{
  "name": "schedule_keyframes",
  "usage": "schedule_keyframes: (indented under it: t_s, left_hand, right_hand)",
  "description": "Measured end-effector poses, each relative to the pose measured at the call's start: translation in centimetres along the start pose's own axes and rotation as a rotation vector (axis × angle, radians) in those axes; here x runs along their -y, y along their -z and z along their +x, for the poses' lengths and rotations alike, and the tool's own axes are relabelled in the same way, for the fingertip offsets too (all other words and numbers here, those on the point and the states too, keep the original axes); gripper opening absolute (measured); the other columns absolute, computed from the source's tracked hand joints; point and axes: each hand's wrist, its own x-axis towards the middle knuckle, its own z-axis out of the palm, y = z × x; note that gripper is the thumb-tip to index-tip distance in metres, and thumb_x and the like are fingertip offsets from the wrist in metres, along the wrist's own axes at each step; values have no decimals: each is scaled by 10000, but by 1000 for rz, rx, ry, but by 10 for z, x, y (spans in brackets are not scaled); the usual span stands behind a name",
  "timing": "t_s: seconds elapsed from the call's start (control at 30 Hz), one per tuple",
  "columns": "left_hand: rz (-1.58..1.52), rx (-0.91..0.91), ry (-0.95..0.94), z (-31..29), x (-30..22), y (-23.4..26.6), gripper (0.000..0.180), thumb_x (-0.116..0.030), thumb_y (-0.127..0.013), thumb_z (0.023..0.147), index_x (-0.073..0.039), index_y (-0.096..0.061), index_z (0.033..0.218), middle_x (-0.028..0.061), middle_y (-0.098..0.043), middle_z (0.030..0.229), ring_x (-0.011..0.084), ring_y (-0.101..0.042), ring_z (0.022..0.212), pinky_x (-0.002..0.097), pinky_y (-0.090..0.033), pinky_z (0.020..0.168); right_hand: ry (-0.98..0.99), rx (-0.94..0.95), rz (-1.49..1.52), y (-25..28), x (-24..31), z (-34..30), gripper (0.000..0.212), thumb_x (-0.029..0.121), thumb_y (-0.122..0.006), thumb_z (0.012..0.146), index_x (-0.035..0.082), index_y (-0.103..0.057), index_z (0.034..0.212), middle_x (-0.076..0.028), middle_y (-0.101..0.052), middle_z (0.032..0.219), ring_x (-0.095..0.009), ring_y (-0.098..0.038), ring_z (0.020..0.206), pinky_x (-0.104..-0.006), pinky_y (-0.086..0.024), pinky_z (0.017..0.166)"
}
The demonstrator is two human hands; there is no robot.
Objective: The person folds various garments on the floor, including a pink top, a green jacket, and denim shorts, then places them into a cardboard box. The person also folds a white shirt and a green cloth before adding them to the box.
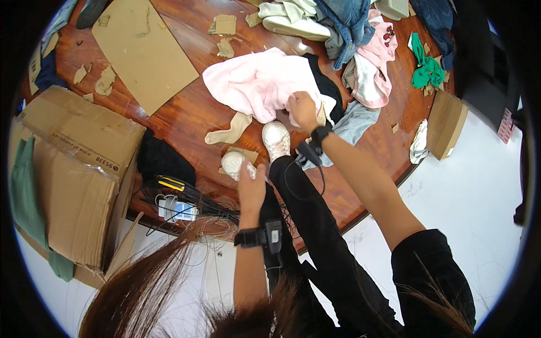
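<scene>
Pale pink clothing [256,79], crumpled, lies spread on the reddish-brown wooden surface in front of me. My right hand [305,112] is closed on its near right edge, fingers pinching the fabric. Black fabric [328,84] shows from under its right side. Below it, my left hand [251,183] is half curled, thumb and forefinger apart. Beside those fingers is a rounded white thing [232,163]; whether it is a shoe toe or a wad, I cannot tell. A white shoe [276,141] is on my right foot, just below the pink clothing. A beige sock-like cloth [230,129] lies to its left.
At left stands a large cardboard box [73,169] with green cloth [27,191] over it. A flat cardboard sheet [145,53] and torn scraps lie at upper left. Cables [211,209] tangle near my left leg. Denim [346,25], pink-white clothing [375,62] and green cloth [426,69] lie at upper right.
</scene>
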Motion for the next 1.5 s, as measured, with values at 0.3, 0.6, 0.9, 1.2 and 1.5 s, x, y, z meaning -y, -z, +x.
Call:
schedule_keyframes:
  t_s: [0.3, 0.6, 0.9, 1.2, 1.5]
  left_hand:
    - [-1656, 346, 648, 6, 18, 33, 655, -528, -408, 962, -83, -348, 1439, 129, -482, 1364, 274, -478, 1244, 431, -436, 993]
    - [-1099, 87, 212, -11, -32, 114, 297, -64, -561, 900, 27, -578, 1182, 145, -632, 1145, 252, -575, 1104, 324, -458, 930]
    - [19, 142, -560, -85, -122, 181, 241, -37, -672, 674, -117, -666, 902, 139, -516, 1233, 368, -440, 1210, 514, -325, 1025]
    - [197, 79, -549, -138, -113, 208, 273, -24, -687, 629, -45, -604, 889, 178, -514, 1232, 381, -442, 1209, 522, -343, 1005]
    - [115, 37, -509, -156, -126, 213, 154, -13, -595, 724, -1, -533, 864, 178, -559, 1190, 360, -533, 1098, 452, -410, 948]
  right_hand:
    - [406, 596, 387, 137, 162, -164, 84, 50, -579, 847, -3, -577, 912, -142, -573, 1053, -324, -564, 996, -393, -435, 873]
    - [159, 711, 243, 147, 162, -199, 227, 119, -647, 810, 60, -600, 1024, -106, -601, 1033, -276, -591, 986, -379, -483, 838]
    - [-990, 752, 1313, 198, 227, -116, 477, 296, -500, 993, 110, -389, 1417, -91, -509, 1325, -193, -554, 1152, -361, -468, 978]
    - [-622, 1080, 1014, 214, 253, -150, 348, 181, -488, 1000, 48, -514, 1321, -85, -551, 1274, -155, -583, 1095, -294, -506, 920]
    - [-168, 1262, 676, 247, 264, -189, 592, 143, -634, 899, 35, -369, 1418, -78, -484, 1323, -153, -461, 1218, -292, -373, 1036]
